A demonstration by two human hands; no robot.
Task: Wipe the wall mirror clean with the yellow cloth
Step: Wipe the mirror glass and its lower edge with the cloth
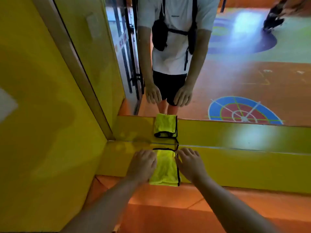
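Left hand (pixel 142 164), right hand (pixel 191 163), flat, maybe touching cloth (pixel 165 169)

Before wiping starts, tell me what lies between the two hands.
The yellow cloth lies between the left hand and right hand, on the yellow ledge below the mirror, seen in the head view.

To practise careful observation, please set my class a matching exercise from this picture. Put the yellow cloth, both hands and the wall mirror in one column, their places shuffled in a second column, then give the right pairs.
Column one:
1 yellow cloth
2 left hand
3 right hand
4 wall mirror

Column two:
A at the cloth's right edge
B upright, above the yellow ledge
C lying folded on that ledge
D at the cloth's left edge

Pairs: 1-C, 2-D, 3-A, 4-B
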